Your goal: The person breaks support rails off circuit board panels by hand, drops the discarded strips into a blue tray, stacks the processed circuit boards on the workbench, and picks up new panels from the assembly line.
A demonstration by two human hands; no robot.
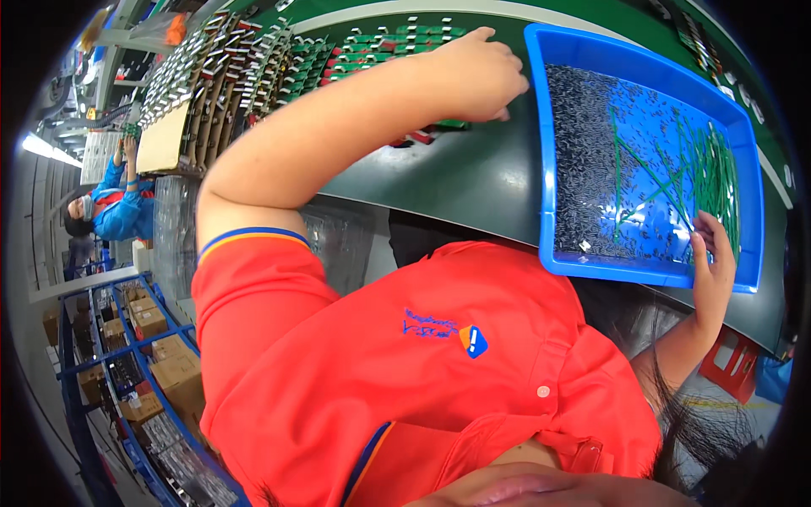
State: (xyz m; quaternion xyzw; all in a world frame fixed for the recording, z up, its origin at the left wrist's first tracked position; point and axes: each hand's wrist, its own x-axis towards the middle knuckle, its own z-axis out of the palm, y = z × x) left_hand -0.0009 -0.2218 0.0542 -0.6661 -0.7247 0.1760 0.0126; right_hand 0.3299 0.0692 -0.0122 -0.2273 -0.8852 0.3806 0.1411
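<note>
My left hand (pixel 483 74) is over the dark green worktop, between a row of green circuit boards (pixel 359 61) and a blue plastic tray (pixel 547 182). Its fingers are curled, and whatever they may hold is hidden. Many small black parts (pixel 579 160) are heaped at the left in the tray and thin out toward the middle. Long thin green strips (pixel 716 182) lie bundled on its right side, with several loose ones crossing the middle. My right hand (pixel 715 253) reaches over the tray's near right rim. Its thumb and fingertips come together beside the strips; what is between them cannot be made out.
Boards with white parts (pixel 198 72) stand in dense rows at the far left, beside a tan cardboard sheet (pixel 163 139). Another person in blue (pixel 122 207) works farther left. Blue shelving (pixel 127 351) holds cartons. A red crate (pixel 731 365) sits below the worktop at right.
</note>
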